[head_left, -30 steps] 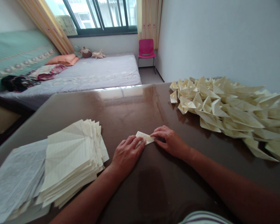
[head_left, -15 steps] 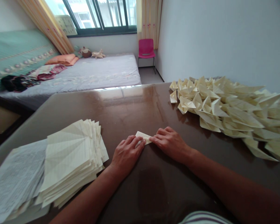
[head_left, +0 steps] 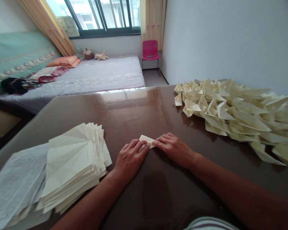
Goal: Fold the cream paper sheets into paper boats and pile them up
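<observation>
A small folded piece of cream paper (head_left: 147, 140) lies on the dark brown table (head_left: 134, 108) in front of me. My left hand (head_left: 131, 158) rests on its left part, fingers laid flat and pressing it down. My right hand (head_left: 175, 148) covers its right part, fingertips pressed on the paper's edge. Most of the paper is hidden under both hands.
A fanned stack of flat cream sheets (head_left: 72, 163) lies at the left, over a grey cloth (head_left: 12, 182). A large heap of folded paper shapes (head_left: 232, 111) fills the table's right side. Beyond the table are a bed (head_left: 86, 75) and a pink chair (head_left: 150, 51).
My right hand has slid slightly left and down over the folded paper, its fingers flattening. The left hand has stayed in place.
</observation>
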Demonstrator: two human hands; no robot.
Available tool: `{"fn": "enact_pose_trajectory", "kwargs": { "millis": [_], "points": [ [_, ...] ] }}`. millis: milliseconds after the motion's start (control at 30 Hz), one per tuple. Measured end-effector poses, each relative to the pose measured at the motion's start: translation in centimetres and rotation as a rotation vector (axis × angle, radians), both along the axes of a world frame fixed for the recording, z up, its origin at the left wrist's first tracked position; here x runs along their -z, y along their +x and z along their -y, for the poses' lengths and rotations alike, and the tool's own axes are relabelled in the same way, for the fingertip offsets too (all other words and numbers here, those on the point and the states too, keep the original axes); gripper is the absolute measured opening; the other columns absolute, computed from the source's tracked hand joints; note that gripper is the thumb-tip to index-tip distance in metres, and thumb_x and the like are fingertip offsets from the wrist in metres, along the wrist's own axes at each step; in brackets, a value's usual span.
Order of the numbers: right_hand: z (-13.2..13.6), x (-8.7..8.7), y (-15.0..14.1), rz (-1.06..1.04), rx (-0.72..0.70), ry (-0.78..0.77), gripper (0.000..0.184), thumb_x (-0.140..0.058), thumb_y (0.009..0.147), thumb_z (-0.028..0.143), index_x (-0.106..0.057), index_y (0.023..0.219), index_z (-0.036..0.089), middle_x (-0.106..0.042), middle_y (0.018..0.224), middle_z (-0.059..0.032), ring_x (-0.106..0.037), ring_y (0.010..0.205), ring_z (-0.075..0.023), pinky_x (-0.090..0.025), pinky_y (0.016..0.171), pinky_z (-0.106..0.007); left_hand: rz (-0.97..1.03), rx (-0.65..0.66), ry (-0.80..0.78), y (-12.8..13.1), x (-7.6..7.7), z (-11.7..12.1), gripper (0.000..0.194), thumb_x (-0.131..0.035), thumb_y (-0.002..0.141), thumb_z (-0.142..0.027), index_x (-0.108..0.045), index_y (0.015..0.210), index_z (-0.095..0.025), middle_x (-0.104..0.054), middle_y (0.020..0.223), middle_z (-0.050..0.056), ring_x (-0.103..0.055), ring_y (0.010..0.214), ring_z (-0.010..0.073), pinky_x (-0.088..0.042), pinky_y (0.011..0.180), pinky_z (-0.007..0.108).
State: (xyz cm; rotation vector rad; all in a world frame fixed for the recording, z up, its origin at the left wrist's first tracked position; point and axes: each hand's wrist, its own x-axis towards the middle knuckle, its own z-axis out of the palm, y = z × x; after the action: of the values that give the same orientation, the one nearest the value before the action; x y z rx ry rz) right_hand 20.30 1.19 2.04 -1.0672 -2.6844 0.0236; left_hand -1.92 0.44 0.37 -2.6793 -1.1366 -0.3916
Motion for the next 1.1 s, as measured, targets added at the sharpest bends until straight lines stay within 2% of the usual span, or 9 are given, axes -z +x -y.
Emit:
{"fn": "enact_pose_trajectory", "kwargs": {
  "millis": [133,600,733,900,1100],
  "points": [
    [0.2,-0.3,-0.1,0.027,0.006,-0.005,0.022,-0.048,0.095,0.018,-0.060,0.113,0.017,-0.067,0.103,-0.0094,-0.061,0.094,-0.0202,-0.041,0.080,-0.034,0.000,-0.003,-0.006,0.0,-0.2,0.1,0.026,-0.055,0.091,-0.028,-0.060,0.117,-0.027,-0.064,0.117,0.001,-0.054,0.108,0.0205,-0.044,0.079,0.032],
    [1.0,-0.6,-0.5,0.079,0.073,-0.029,0.020,-0.050,0.093,0.018,-0.061,0.110,0.016,-0.069,0.103,-0.0095,-0.063,0.091,-0.0215,-0.041,0.079,-0.034,-0.010,-0.013,-0.031,0.0,-0.2,0.1,0.026,-0.054,0.092,-0.029,-0.059,0.117,-0.028,-0.064,0.118,0.000,-0.053,0.109,0.0201,-0.044,0.078,0.032],
    [0.4,0.2,-0.3,-0.063,0.159,-0.066,0.023,-0.048,0.094,0.018,-0.061,0.113,0.017,-0.068,0.110,-0.0081,-0.060,0.096,-0.0220,-0.043,0.084,-0.035,-0.003,-0.014,-0.025,0.0,-0.1,0.1,0.026,-0.053,0.092,-0.029,-0.059,0.117,-0.028,-0.064,0.118,0.000,-0.053,0.108,0.0200,-0.044,0.077,0.033],
    [-0.3,1.3,0.0,-0.310,0.219,-0.195,0.025,-0.051,0.091,0.017,-0.061,0.113,0.018,-0.069,0.108,-0.0053,-0.059,0.097,-0.0200,-0.045,0.088,-0.032,0.012,0.002,-0.020,0.0,-0.1,0.0,0.024,-0.053,0.093,-0.029,-0.060,0.115,-0.027,-0.064,0.117,-0.001,-0.053,0.107,0.0206,-0.044,0.078,0.033],
    [-0.4,0.8,0.0,-0.459,0.285,-0.304,0.019,-0.057,0.085,0.014,-0.066,0.100,0.022,-0.071,0.093,-0.0014,-0.061,0.085,-0.0174,-0.047,0.078,-0.029,0.042,0.013,-0.003,-0.1,-0.1,0.0,0.022,-0.051,0.094,-0.028,-0.061,0.114,-0.026,-0.065,0.114,0.000,-0.054,0.106,0.0203,-0.043,0.078,0.033]
  ]
}}
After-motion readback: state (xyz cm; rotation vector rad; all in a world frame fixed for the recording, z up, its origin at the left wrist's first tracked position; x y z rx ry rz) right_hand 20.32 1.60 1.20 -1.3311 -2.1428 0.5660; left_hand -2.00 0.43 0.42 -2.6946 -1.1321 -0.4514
